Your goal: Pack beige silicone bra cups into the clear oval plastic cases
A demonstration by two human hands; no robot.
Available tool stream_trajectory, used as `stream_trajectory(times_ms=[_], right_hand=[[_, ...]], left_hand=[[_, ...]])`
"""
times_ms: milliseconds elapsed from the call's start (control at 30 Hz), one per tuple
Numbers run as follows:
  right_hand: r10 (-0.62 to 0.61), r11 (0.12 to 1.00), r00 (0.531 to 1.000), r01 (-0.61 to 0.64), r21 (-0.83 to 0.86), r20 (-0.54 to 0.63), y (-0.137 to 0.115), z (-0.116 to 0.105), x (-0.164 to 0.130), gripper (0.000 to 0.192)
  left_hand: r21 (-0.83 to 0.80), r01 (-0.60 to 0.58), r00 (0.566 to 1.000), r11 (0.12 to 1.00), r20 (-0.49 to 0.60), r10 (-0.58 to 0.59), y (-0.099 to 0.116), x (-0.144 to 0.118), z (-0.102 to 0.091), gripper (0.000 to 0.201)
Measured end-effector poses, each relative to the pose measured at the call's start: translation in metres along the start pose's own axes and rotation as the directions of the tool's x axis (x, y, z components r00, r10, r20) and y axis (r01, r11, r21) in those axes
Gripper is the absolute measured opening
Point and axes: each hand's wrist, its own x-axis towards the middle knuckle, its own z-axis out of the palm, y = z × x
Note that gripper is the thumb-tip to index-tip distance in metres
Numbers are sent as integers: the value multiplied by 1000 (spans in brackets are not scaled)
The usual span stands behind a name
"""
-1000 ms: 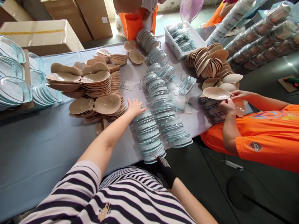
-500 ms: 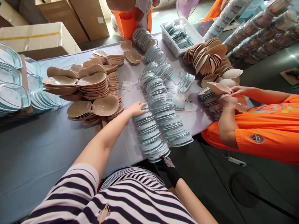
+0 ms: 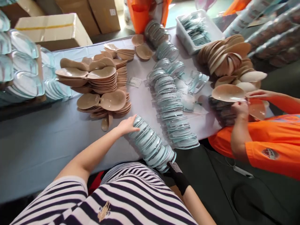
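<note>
A row of nested clear plastic cases [image 3: 150, 141] lies on its side between my two hands, at the table's near edge. My left hand [image 3: 128, 125] is bare and grips the far left end, thumb on the near side and fingers over the top. My right hand [image 3: 175, 169], in a dark glove with a dotted palm, is closed on the near right end, its fingers partly hidden behind the cases. A longer row of similar cases [image 3: 174, 114] lies just to the right, apart from the held row at its far end.
Stacked beige bra cups [image 3: 103, 81] stand to the left, others [image 3: 225, 56] at the right. A white basket [image 3: 199, 48] of packets sits at the back. More cases [image 3: 25, 62] fill the left edge. A co-worker in orange [image 3: 269, 143] holds a beige cup [image 3: 227, 93].
The held row has moved left and towards me, away from the longer row, and now slants more. Both hands have moved with it. The view has shifted slightly.
</note>
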Motion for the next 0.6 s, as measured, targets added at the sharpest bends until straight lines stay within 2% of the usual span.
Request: stream_trajectory(times_ms=[67, 100, 167, 233, 300, 367, 433, 500, 600], right_hand=[[44, 999, 993, -40, -35, 111, -6, -4, 7, 52], [31, 996, 988, -18, -90, 149, -14, -2, 13, 54], [-73, 956, 977, 127, -264, 202, -35, 12, 28, 57], [-180, 872, 948, 277, -403, 263, -59, 40, 42, 57], [-232, 811, 915, 369, -454, 329, -78, 75, 52, 56], [-269, 776, 884, 434, -458, 382, -91, 108, 57, 58], [-320, 734, 856, 495, -465, 406, -99, 131, 60, 68], [-344, 698, 862, 501, -511, 373, -104, 143, 64, 75], [-322, 700, 915, 404, -589, 244, -108, 142, 66, 74]], left_hand=[[-111, 98, 995, 989, -19, -101, -35, -48, 23, 100], [-174, 159, 985, 972, -33, -167, -54, -72, 35, 99], [-304, 285, 946, 909, -63, -317, -92, -119, 61, 98], [-415, 406, 873, 815, -89, -480, -125, -162, 86, 97], [-495, 502, 772, 709, -113, -626, -151, -196, 108, 96], [-546, 550, 678, 631, -149, -720, -165, -220, 124, 94], [-560, 558, 630, 613, -196, -752, -171, -232, 130, 90], [-528, 553, 643, 645, -223, -733, -171, -235, 130, 85], [-462, 503, 717, 731, -249, -651, -168, -233, 124, 80]])
